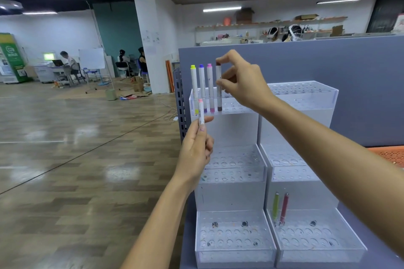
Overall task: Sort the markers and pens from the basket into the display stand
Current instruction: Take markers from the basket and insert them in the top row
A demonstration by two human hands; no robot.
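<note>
A clear acrylic display stand [229, 199] with tiers of holes stands in front of me. In its top tier stand a yellow-capped marker [194, 81], a purple-capped one [202, 81] and a pink-capped one [210, 81]. My right hand [242, 81] pinches a brown-capped marker [218, 87] that stands upright in the same top row. My left hand [196, 150] holds a light-pink marker [201, 113] upright just in front of the top tier's left end. A green pen [276, 205] and a red pen [284, 207] stand in the right stand's [317, 244] bottom tier.
A grey partition wall [349, 67] rises behind the stands. An orange perforated basket [391, 154] shows at the right edge behind my right forearm. A grey slotted metal upright [181, 102] flanks the stand's left side. Open floor lies to the left, with people seated far off.
</note>
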